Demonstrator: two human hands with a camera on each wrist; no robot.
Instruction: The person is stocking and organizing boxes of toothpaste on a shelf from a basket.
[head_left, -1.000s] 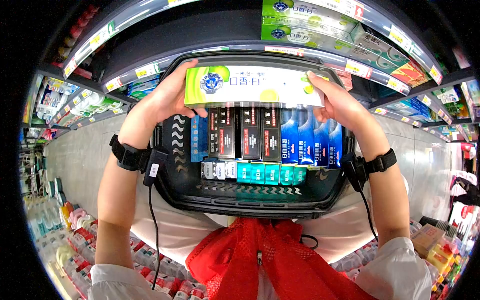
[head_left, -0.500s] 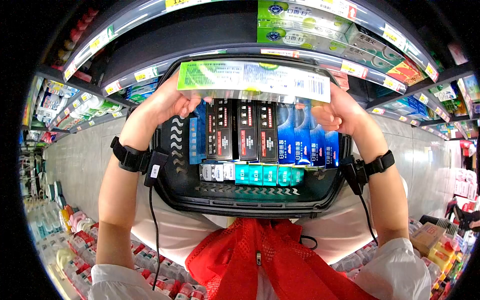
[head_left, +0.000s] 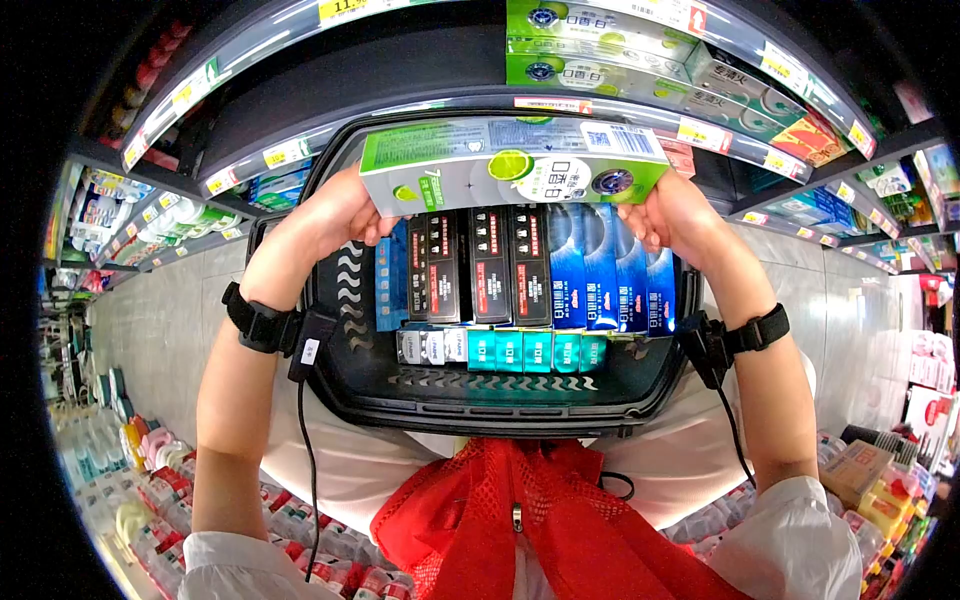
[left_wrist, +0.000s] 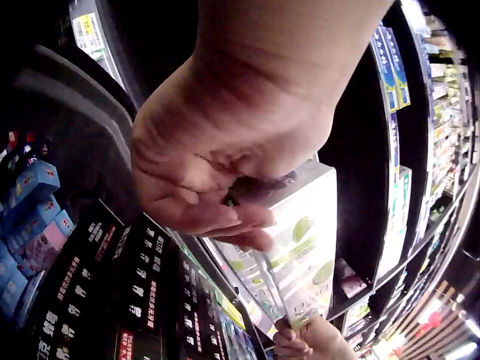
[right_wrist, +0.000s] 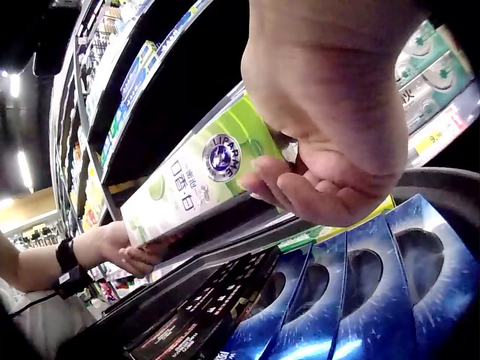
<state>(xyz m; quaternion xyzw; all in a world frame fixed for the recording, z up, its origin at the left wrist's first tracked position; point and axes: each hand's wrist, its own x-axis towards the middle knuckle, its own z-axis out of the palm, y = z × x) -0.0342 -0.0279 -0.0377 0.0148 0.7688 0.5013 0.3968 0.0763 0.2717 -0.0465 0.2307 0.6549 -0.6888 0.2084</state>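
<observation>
A long green-and-white toothpaste box (head_left: 515, 165), printed with lime slices, is held level above the far side of a black basket (head_left: 470, 412). My left hand (head_left: 345, 212) grips its left end, fingers curled under the lower edge. The right hand (head_left: 678, 212) holds the other end the same way, its fingertips under the bottom in the right wrist view. In the basket below stand black toothpaste boxes (head_left: 435, 270) and blue ones (head_left: 602, 285). Nearer to me is a row of small teal boxes (head_left: 510, 350) beside silver-white ones (head_left: 432, 347).
Behind the basket runs a dark shelf (head_left: 400, 75) with price tags along its edge. Similar green boxes (head_left: 600, 70) are stacked on it to the right, next to grey-and-teal cartons (head_left: 735, 90). Packed bottles (head_left: 175, 490) lie on both sides of my legs.
The toothpaste box has been turned over between my hands: its front label faced up, then a printed text side, now another side with the label upside down. Both hands keep hold of its ends.
</observation>
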